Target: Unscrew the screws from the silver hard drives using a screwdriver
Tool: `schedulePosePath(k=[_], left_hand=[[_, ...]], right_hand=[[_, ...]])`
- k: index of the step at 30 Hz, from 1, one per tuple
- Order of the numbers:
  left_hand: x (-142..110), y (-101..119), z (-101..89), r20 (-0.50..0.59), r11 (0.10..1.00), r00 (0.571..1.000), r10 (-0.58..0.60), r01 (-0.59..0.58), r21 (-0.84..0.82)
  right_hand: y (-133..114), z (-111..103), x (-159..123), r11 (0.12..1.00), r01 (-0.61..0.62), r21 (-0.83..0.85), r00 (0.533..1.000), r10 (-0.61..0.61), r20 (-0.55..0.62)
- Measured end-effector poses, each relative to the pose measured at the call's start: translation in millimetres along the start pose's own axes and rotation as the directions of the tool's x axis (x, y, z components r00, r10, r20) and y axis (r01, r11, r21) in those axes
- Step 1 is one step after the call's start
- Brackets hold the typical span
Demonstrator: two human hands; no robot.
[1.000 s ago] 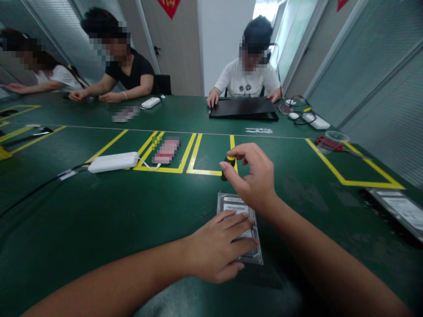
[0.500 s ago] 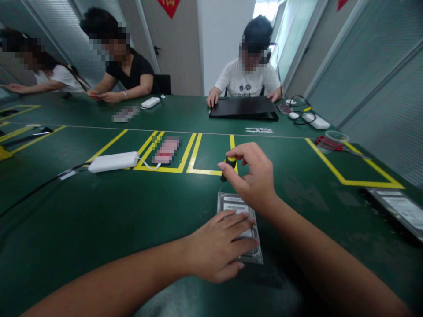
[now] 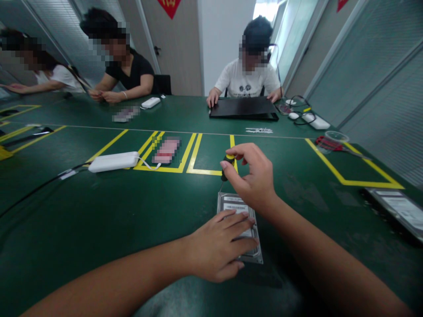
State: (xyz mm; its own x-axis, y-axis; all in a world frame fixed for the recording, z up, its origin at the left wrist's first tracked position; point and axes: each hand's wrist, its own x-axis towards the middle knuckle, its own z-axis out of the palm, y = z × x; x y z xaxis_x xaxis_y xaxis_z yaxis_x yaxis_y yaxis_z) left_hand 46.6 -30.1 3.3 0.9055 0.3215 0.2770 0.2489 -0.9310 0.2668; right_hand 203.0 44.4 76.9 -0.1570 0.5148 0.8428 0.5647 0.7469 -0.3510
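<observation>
A silver hard drive (image 3: 234, 206) with a white label lies on the green table in front of me. Across its lower part my left hand (image 3: 224, 246) rests flat, fingers spread, covering much of the label. My right hand (image 3: 253, 171) pinches the handle of a small yellow-and-black screwdriver (image 3: 225, 175) between thumb and fingers. The screwdriver stands nearly upright, its thin shaft reaching down to the drive's far left corner. Whether a screw sits under the tip is too small to tell.
Another hard drive (image 3: 399, 210) lies at the right edge. A white power bank (image 3: 114, 162) with cables and a pink phone (image 3: 167, 150) are to the left. Yellow tape (image 3: 206, 172) marks the table (image 3: 132, 220). Opposite, a person holds a black panel (image 3: 243, 108); two others sit leftward.
Both hands stay in place. The screwdriver handle has shifted very slightly to the right, with the right thumb moving a little along with it.
</observation>
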Motion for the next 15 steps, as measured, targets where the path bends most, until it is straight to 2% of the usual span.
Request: schedulePosePath(k=[7, 15], left_hand=[[0.4, 1.7, -1.1, -0.012, 1.0, 1.0, -0.004, 0.004, 0.01], [-0.2, 1.1, -2.8, -0.006, 1.0, 1.0, 0.001, -0.001, 0.014]], right_hand=[[-2.7, -0.5, 0.2, 1.0, 0.0, 0.025, 1.0, -0.001, 0.025], [-0.2, 1.0, -1.0, 1.0, 0.001, -0.001, 1.0, -0.001, -0.001]])
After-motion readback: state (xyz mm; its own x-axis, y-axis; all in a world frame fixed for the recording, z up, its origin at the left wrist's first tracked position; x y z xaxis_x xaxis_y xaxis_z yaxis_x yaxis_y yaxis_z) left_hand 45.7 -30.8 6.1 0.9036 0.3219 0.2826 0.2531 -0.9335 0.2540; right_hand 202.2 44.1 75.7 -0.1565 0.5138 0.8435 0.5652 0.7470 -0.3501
